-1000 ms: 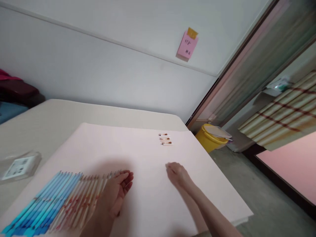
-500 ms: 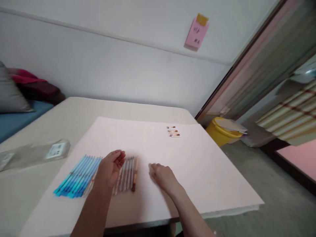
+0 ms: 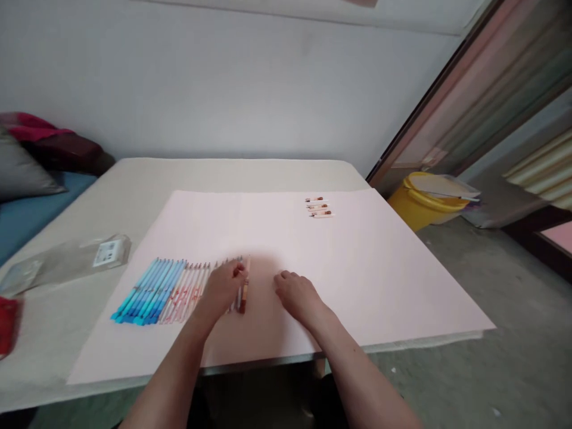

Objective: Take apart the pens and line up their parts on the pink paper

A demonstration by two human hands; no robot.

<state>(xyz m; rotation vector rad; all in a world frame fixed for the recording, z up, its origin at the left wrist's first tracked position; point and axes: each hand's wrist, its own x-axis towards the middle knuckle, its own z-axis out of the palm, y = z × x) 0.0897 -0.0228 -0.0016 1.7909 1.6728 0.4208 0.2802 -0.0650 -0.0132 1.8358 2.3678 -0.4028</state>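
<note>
A row of pens [image 3: 165,289] lies side by side on a pale pink sheet [image 3: 357,268], blue ones at the left, white-and-red ones to their right, one brown pen [image 3: 244,292] at the right end. My left hand [image 3: 222,290] rests on the right end of the row, fingers curled beside the brown pen. My right hand [image 3: 297,293] lies palm down on the sheet just right of the pens, fingers bent, holding nothing that I can see. Three small pen caps [image 3: 318,207] sit at the far side of the sheet.
The sheet covers a beige table [image 3: 134,185]. An empty clear plastic package [image 3: 67,262] lies left of the sheet, a red object [image 3: 6,316] at the left edge. A yellow bucket [image 3: 424,199] stands on the floor to the right. Cushions [image 3: 40,155] lie at far left.
The view has tilted down and pulled back. My left hand has come down from a raised, open pose onto the right end of the pen row. My right hand has barely moved.
</note>
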